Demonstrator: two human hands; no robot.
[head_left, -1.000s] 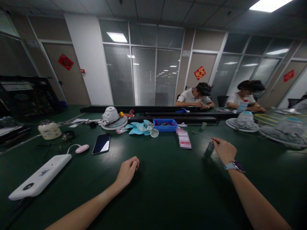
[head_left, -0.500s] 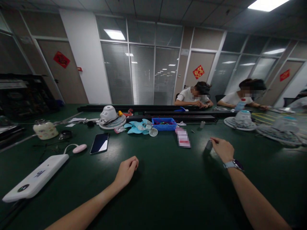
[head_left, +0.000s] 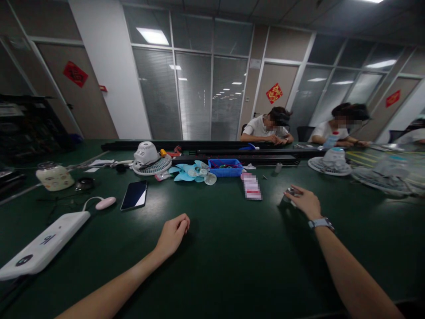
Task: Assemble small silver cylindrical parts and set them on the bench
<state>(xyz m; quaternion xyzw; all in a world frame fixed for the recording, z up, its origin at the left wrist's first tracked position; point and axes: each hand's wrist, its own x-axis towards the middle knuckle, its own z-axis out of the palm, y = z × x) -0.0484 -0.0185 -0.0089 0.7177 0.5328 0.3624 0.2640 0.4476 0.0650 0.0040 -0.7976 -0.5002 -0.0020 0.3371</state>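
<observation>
My right hand [head_left: 306,203] reaches over the green table and grips a small grey metallic cylinder [head_left: 287,197] by its top with the fingertips. The cylinder is tilted and close to the tabletop; I cannot tell whether it touches. My left hand [head_left: 173,232] rests on the table in a loose fist, with nothing showing in it. Between and beyond the hands lies a pink and white packet [head_left: 251,186], its print blurred. A second small grey cylinder [head_left: 278,168] stands farther back, beyond my right hand.
A blue bin [head_left: 226,172] of wires stands behind light-blue fan blades [head_left: 189,173]. A white fan part [head_left: 148,155], a phone [head_left: 134,195], a white power bank [head_left: 46,241] and a jar [head_left: 55,177] lie leftward. More fan parts [head_left: 332,163] sit right. Two people work opposite.
My right hand has changed its grip, and the grey cylinder has gone from nearly upright to tilted. My left hand stays closed on the table. The whole view has shifted slightly.
</observation>
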